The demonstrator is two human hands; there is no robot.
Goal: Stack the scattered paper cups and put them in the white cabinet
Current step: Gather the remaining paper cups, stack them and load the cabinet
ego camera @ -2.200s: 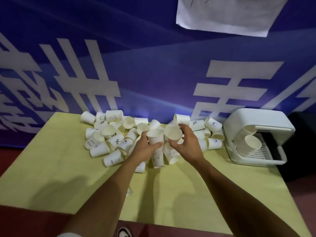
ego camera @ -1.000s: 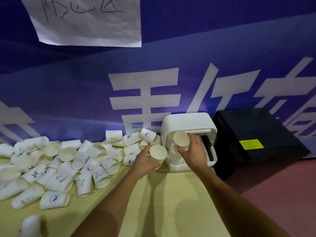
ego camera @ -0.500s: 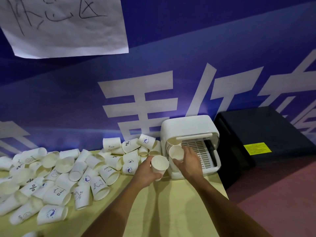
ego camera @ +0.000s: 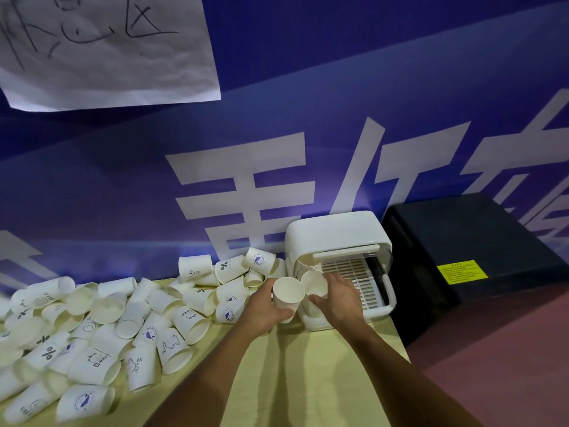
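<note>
A blue banner [ego camera: 308, 124] with big white characters fills the wall behind the table [ego camera: 308, 386], which wears a pale yellow cloth. Past the table's right edge sits a black box [ego camera: 480, 241] with a yellow label [ego camera: 462, 271]. A white paper sheet [ego camera: 107, 47] with handwriting hangs on the banner, upper left.

The scattered paper cups [ego camera: 123, 322] lie in a heap along the far edge and across the left half of the table, most on their sides, many printed. The white cabinet [ego camera: 335, 232] stands on the far right corner, its front open and a slatted rack showing inside.

My left hand [ego camera: 261, 309] wraps fingers and thumb round a plain cup [ego camera: 287, 295], mouth tilted up toward me, just beside the cabinet's left front corner. My right hand [ego camera: 338, 298] reaches into the cabinet's opening, fingers curled round a second cup [ego camera: 314, 283] held at the left side of the rack. The two cups I hold are nearly touching. Behind the second cup a few cup rims [ego camera: 308, 264] show inside the cabinet.
</note>
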